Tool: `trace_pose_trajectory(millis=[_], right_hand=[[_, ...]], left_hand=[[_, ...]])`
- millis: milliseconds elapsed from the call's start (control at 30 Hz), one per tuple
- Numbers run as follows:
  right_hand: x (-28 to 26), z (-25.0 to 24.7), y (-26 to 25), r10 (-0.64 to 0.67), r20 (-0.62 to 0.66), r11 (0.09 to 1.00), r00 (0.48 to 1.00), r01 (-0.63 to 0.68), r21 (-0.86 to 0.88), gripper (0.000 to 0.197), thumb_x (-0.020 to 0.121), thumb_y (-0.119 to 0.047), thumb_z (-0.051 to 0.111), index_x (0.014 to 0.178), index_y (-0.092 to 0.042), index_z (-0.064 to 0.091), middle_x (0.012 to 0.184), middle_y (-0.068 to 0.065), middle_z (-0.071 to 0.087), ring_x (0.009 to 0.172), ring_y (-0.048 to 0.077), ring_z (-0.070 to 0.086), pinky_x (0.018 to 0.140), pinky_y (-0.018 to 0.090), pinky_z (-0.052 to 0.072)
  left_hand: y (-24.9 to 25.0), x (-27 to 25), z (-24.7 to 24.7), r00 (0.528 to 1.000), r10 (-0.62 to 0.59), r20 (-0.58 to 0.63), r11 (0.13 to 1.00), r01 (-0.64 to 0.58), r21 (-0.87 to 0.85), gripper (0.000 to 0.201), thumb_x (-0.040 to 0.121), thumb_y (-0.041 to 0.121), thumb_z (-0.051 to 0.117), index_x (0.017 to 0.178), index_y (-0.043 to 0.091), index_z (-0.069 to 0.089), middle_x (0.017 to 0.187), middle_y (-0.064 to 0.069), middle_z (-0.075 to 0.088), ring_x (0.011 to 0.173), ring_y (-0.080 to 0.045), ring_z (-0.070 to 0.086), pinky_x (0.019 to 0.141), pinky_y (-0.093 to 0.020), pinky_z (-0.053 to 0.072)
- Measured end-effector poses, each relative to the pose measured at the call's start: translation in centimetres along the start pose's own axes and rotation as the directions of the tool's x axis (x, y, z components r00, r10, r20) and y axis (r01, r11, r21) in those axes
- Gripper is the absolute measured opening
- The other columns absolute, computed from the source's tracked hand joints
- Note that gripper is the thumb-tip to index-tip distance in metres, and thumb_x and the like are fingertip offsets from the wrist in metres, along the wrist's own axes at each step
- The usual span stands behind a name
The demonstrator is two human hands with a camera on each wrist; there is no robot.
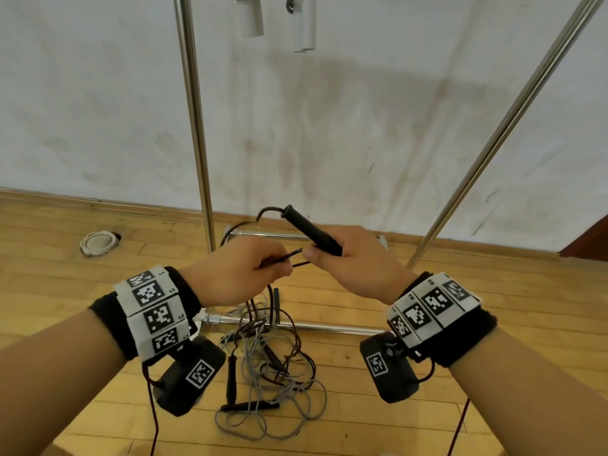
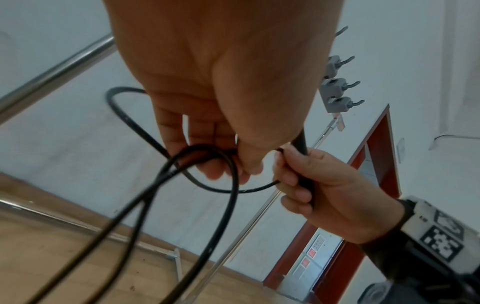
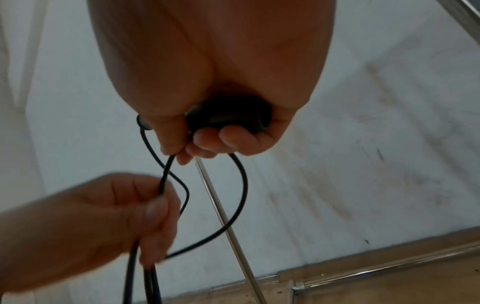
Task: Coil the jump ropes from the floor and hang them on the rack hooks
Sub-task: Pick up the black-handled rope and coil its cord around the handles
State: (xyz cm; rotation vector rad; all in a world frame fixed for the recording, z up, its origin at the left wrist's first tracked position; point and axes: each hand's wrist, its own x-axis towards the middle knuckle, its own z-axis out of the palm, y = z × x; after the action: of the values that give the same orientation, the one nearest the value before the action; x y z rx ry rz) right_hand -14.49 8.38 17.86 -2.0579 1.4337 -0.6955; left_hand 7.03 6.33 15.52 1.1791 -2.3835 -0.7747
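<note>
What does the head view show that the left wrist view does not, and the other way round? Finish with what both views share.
Only the head view shows the tangled ropes on the floor, the white handles hanging above and a white round object by the wall.

Only the left wrist view shows the grey rack hooks and a red door frame.

Both show the left hand pinching loops of black cord, the right hand gripping the black handle, and the steel rack poles.
</note>
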Motion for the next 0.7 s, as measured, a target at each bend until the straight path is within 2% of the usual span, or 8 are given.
trace_pose_trajectory(millis=[100, 167, 233, 300, 400, 500, 600, 700], right_hand=[[0.1, -1.1, 0.4, 0.034, -0.076, 0.998, 0.997, -0.030, 0.046, 0.025, 0.093, -0.037, 0.063, 0.074, -0.022, 0.058, 0.052, -0.015, 0.047, 0.044, 0.001, 0.043, 0.047, 0.013, 0.036], [0.3, -2.0, 0.9, 0.075, -0.162, 0.994, 0.984, -0.061, 0.094, 0.028, 0.093, -0.036, 0.064, 0.072, -0.018, 0.058, 0.049, -0.016, 0.046, 0.043, 0.001, 0.042, 0.046, 0.013, 0.035], [0.4, -3.0, 1.5, 0.094, -0.242, 0.993, 0.966, -0.073, 0.098, 0.032, 0.091, -0.035, 0.066, 0.075, -0.008, 0.060, 0.051, -0.012, 0.045, 0.043, 0.004, 0.039, 0.048, 0.019, 0.036], [0.3, -3.6, 2.1, 0.096, -0.249, 0.994, 0.964, -0.080, 0.073, 0.036, 0.089, -0.035, 0.068, 0.078, -0.001, 0.063, 0.055, -0.003, 0.048, 0.045, 0.007, 0.041, 0.050, 0.021, 0.038], [0.3, -4.0, 3.1, 0.129, -0.193, 0.990, 0.973, -0.136, -0.026, 0.034, 0.088, -0.034, 0.068, 0.076, -0.003, 0.065, 0.055, -0.001, 0.050, 0.043, 0.006, 0.042, 0.047, 0.015, 0.038], [0.1, -3.9, 3.6, 0.156, -0.138, 0.971, 0.978, -0.178, -0.163, 0.015, 0.088, -0.027, 0.067, 0.085, -0.012, 0.069, 0.064, 0.003, 0.061, 0.056, 0.012, 0.055, 0.051, 0.017, 0.040], [0.1, -3.2, 3.3, 0.140, -0.122, 0.965, 0.983, -0.163, -0.206, 0.009, 0.086, -0.018, 0.065, 0.092, -0.017, 0.071, 0.075, 0.005, 0.067, 0.066, 0.022, 0.060, 0.061, 0.029, 0.045], [0.1, -2.2, 2.4, 0.121, -0.159, 0.984, 0.980, -0.139, -0.112, 0.012, 0.083, -0.018, 0.067, 0.093, -0.022, 0.071, 0.078, 0.001, 0.068, 0.063, 0.015, 0.059, 0.063, 0.031, 0.048]], left_hand=[[-1.3, -0.5, 0.1, 0.989, -0.055, 0.135, 0.994, 0.042, 0.100, 0.016, 0.099, 0.033, 0.053, 0.086, 0.028, 0.061, 0.077, 0.007, 0.064, 0.068, -0.006, 0.058, 0.063, -0.019, 0.048], [-2.3, -0.8, 0.0, 0.979, -0.098, 0.177, 0.984, 0.068, 0.167, 0.012, 0.099, 0.029, 0.053, 0.088, 0.030, 0.060, 0.085, 0.010, 0.065, 0.077, -0.004, 0.060, 0.070, -0.021, 0.049], [-3.1, -1.1, -0.3, 0.971, -0.143, 0.190, 0.975, 0.106, 0.194, 0.012, 0.099, 0.030, 0.053, 0.089, 0.031, 0.059, 0.087, 0.011, 0.064, 0.081, -0.005, 0.060, 0.073, -0.023, 0.048], [-3.7, -1.2, -0.7, 0.965, -0.179, 0.189, 0.971, 0.143, 0.191, 0.014, 0.100, 0.033, 0.052, 0.089, 0.031, 0.060, 0.087, 0.009, 0.065, 0.082, -0.008, 0.061, 0.076, -0.030, 0.052], [-3.9, -1.3, -1.2, 0.966, -0.192, 0.175, 0.977, 0.171, 0.125, 0.019, 0.100, 0.038, 0.048, 0.090, 0.035, 0.064, 0.089, 0.009, 0.068, 0.085, -0.009, 0.064, 0.082, -0.035, 0.053], [-3.5, -1.2, -1.2, 0.982, -0.167, 0.086, 0.984, 0.161, 0.072, 0.024, 0.101, 0.039, 0.044, 0.088, 0.038, 0.064, 0.081, 0.012, 0.067, 0.078, -0.001, 0.063, 0.076, -0.027, 0.052], [-2.6, -0.9, -0.9, 0.992, -0.123, 0.012, 0.992, 0.122, 0.043, 0.023, 0.102, 0.037, 0.045, 0.089, 0.036, 0.064, 0.066, 0.016, 0.060, 0.062, -0.003, 0.059, 0.057, -0.018, 0.047], [-1.3, -0.6, -0.3, 0.997, -0.074, 0.007, 0.997, 0.074, 0.014, 0.022, 0.101, 0.036, 0.047, 0.090, 0.033, 0.066, 0.057, 0.012, 0.052, 0.050, -0.001, 0.049, 0.050, -0.013, 0.040]])
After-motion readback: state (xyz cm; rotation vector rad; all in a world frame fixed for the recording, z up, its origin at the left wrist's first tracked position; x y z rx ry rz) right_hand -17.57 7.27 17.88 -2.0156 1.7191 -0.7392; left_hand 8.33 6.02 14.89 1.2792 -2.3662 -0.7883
